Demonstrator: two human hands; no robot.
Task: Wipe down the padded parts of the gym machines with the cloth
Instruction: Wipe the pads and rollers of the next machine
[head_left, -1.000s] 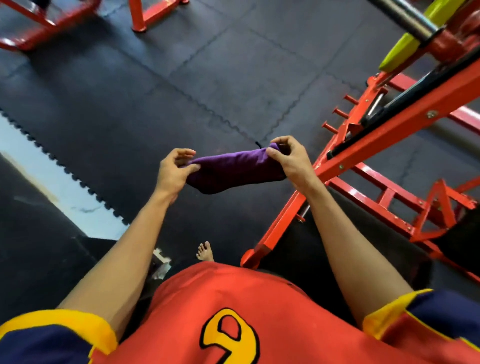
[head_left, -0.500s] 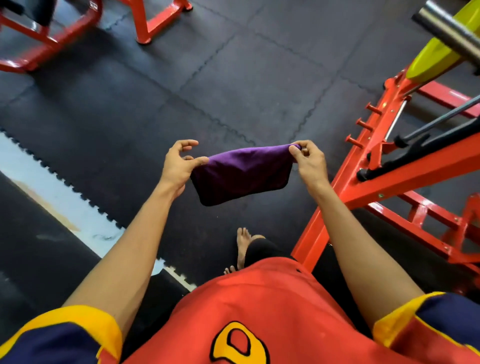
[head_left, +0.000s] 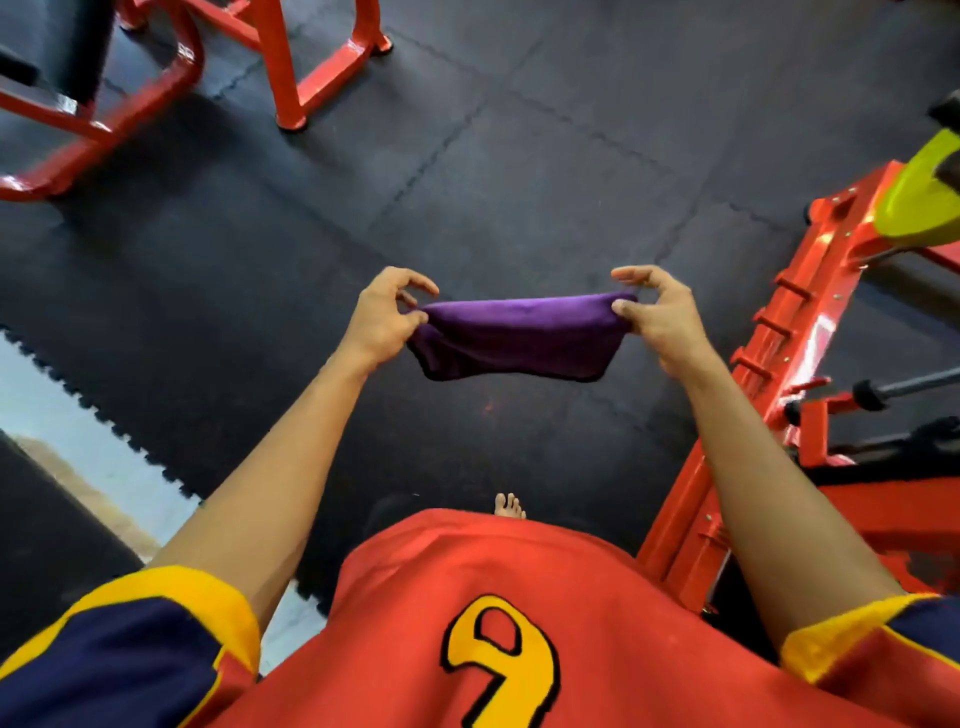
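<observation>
A purple cloth (head_left: 514, 338) hangs stretched between my two hands, in the air above the black floor mats. My left hand (head_left: 382, 317) pinches its left corner between thumb and fingers. My right hand (head_left: 657, 317) pinches the right corner the same way. The cloth sags below my hands in a folded band. A red gym machine (head_left: 769, 374) with pegs and a yellow-green weight plate (head_left: 922, 202) stands to my right. I see no padded part clearly in this view.
Red machine frames (head_left: 291, 67) stand on the mats at the top left. Black interlocking floor mats (head_left: 519, 156) cover the middle. A pale floor strip (head_left: 47, 410) runs along the left. A bare foot (head_left: 509, 505) shows below the cloth.
My hands have spread further apart, pulling the cloth wider and flatter. The view has turned left, so the red machine on the right sits further toward the edge.
</observation>
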